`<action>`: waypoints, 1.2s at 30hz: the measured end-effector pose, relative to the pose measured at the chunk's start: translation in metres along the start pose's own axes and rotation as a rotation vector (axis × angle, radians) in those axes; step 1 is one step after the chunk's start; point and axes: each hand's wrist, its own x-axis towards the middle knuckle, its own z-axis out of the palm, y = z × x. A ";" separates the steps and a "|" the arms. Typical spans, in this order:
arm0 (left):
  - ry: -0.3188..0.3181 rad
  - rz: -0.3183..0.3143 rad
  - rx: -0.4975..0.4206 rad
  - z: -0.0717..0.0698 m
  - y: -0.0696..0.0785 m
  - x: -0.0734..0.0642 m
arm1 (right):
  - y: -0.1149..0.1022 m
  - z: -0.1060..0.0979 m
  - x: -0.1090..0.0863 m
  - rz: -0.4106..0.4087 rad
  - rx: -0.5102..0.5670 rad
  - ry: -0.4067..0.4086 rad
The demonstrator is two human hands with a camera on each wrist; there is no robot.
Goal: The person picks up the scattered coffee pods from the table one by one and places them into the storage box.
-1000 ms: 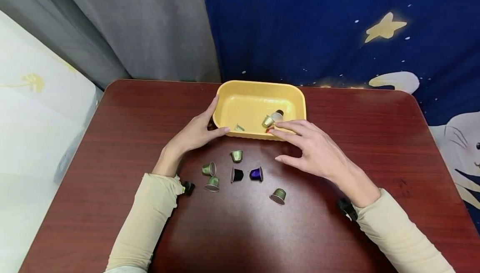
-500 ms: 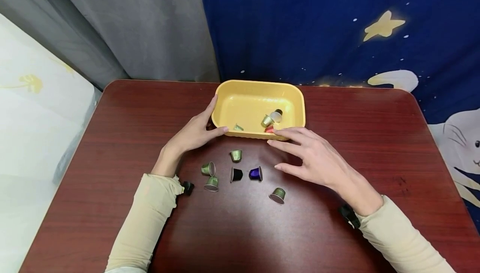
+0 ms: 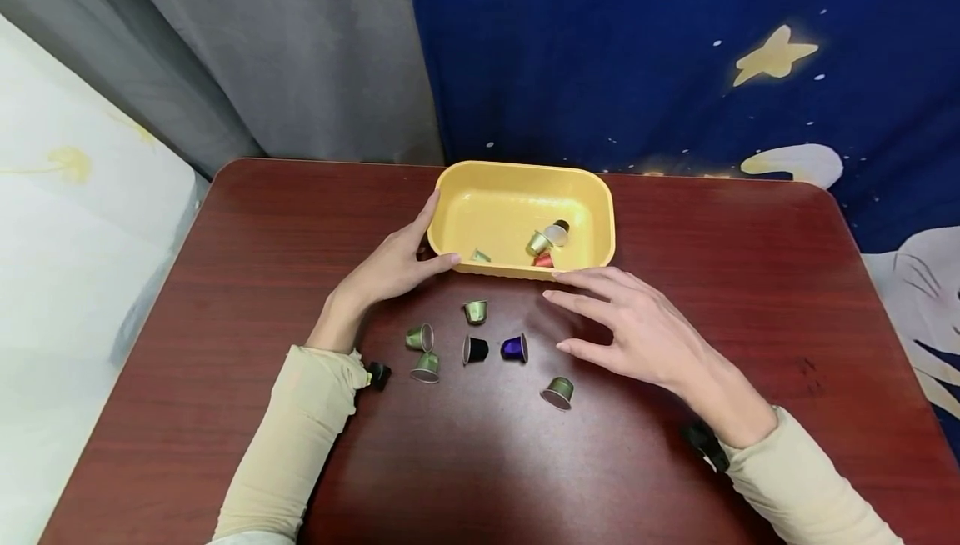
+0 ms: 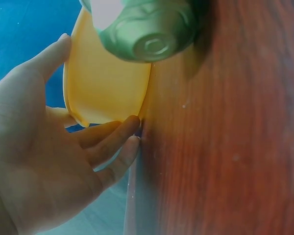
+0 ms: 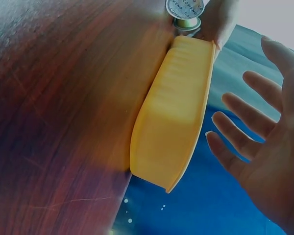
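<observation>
In the head view, my left hand (image 3: 390,266) rests against the left end of a yellow plastic bin (image 3: 525,172). Its thumb touches the near rim; its fingers lie fairly straight along the end wall. My right hand (image 3: 637,324) hovers by the bin's near right corner, fingers spread and holding nothing. Inside the bin lie a red coffee capsule (image 3: 543,261), a gold-green capsule (image 3: 537,242) and others. On the table before the bin are several green capsules, one of them a light green capsule (image 3: 476,312), plus a black capsule (image 3: 476,350) and a purple capsule (image 3: 514,348).
A dark green capsule (image 3: 558,393) lies nearest to me on the brown wooden table (image 3: 750,278). Behind the table's far edge hang a grey curtain (image 3: 337,53) and a blue curtain (image 3: 600,53) with a star print.
My right hand has drawn back from over the bin's near rim, toward me and slightly right, uncovering the red capsule inside. My left hand has stayed at the bin's left end.
</observation>
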 end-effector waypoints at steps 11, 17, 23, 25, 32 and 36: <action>0.004 0.001 0.020 0.001 0.000 0.001 | -0.004 0.002 -0.010 0.024 -0.001 -0.010; 0.000 0.009 0.015 0.001 0.001 0.002 | -0.009 0.007 -0.016 0.037 0.017 -0.040; -0.001 -0.001 0.014 0.003 0.000 0.001 | -0.012 0.011 -0.021 0.041 0.029 -0.039; 0.001 -0.003 0.013 0.003 0.000 0.001 | -0.012 0.012 -0.021 0.037 0.032 -0.041; 0.004 0.000 0.015 0.001 0.000 0.000 | -0.015 0.016 -0.024 0.016 0.045 -0.041; 0.008 -0.004 0.015 0.001 -0.001 -0.001 | -0.016 0.020 -0.027 0.000 0.054 -0.045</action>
